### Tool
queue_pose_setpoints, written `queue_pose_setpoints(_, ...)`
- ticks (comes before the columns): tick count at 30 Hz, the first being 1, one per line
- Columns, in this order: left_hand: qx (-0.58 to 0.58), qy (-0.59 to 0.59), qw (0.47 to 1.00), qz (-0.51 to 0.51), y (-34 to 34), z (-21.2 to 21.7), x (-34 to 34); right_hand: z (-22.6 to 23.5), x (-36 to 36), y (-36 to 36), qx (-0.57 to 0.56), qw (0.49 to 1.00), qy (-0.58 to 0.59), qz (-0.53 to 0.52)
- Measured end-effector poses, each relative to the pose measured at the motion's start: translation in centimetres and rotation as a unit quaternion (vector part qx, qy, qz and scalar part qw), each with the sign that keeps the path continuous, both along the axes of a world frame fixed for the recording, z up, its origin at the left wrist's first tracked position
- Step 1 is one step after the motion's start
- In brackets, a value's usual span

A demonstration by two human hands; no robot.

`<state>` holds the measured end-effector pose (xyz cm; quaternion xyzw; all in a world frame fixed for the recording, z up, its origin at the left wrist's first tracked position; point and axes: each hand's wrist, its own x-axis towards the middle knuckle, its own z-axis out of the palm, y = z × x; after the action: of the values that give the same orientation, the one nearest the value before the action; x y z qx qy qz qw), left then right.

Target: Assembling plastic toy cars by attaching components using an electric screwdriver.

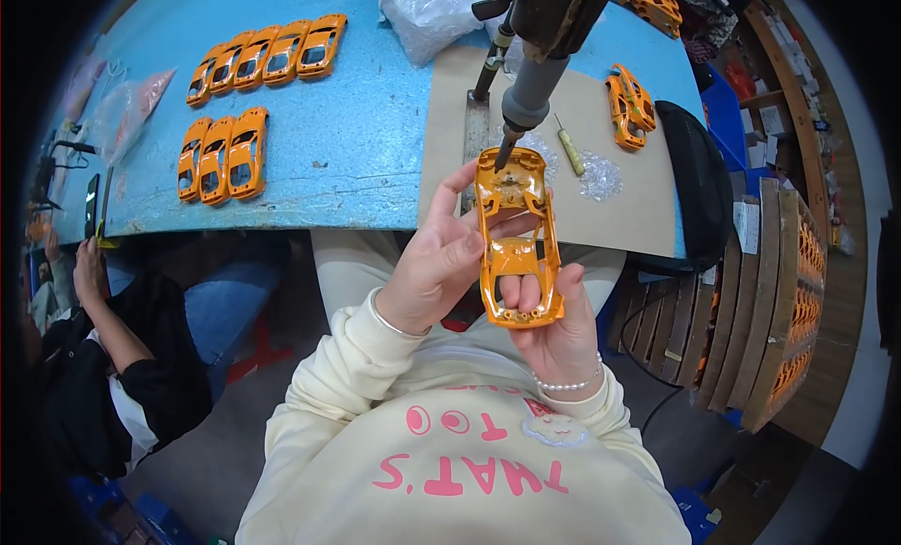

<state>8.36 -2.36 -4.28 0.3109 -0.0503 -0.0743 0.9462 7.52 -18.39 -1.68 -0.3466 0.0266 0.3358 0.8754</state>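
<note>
Both sets of fingers are wrapped round the orange car shell (pixel 512 254) — the left hand (pixel 427 271) pinching its left edge, the right hand (pixel 560 331) cradling the near end, fingertips showing through an opening. That split grip seems meant to steady it below the pointed tool (pixel 535 97), just beyond the left fingers; whether they touch, I can't tell. Far ahead of the fingers, a clear bag (pixel 427 20), contents unclear. Well to their right — stacked trays (pixel 762 310) holding more orange shells (pixel 807 254).
</note>
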Motion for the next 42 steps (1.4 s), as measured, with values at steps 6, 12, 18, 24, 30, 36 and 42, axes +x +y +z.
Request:
queue_pose_setpoints(6, -0.02, -0.014, 1.0, -0.016, 0.0, 0.3, -0.3, 0.6, -0.5, -0.3, -0.006, 1.0, -0.011, 0.004)
queue_pose_setpoints(12, -0.036, -0.011, 0.999, -0.019, -0.5, 0.3, -0.4, 1.0, -0.6, -0.5, -0.02, 1.0, 0.011, -0.007)
queue_pose_setpoints(18, -0.033, -0.013, 0.999, -0.009, -1.2, 0.4, -0.5, 1.7, -0.3, -0.8, -0.065, 0.996, 0.032, -0.043)
queue_pose_setpoints(24, -0.024, -0.011, 1.0, -0.006, -1.6, 0.1, -0.5, 0.8, 0.3, -1.9, -0.045, 0.999, -0.019, -0.014)
queue_pose_setpoints(30, -0.041, -0.017, 0.999, 0.0, -1.6, 0.1, -0.6, 0.6, 0.4, -1.8, -0.052, 0.998, -0.019, -0.005)
queue_pose_setpoints(36, -0.045, 0.001, 0.999, -0.009, -1.5, -0.9, -0.9, -0.6, 0.2, -1.6, -0.04, 0.999, 0.009, -0.01)
queue_pose_setpoints(42, -0.126, 0.018, 0.991, -0.04, -0.2, -1.9, -2.3, -1.3, -0.4, -1.2, -0.036, 0.998, 0.047, 0.018)
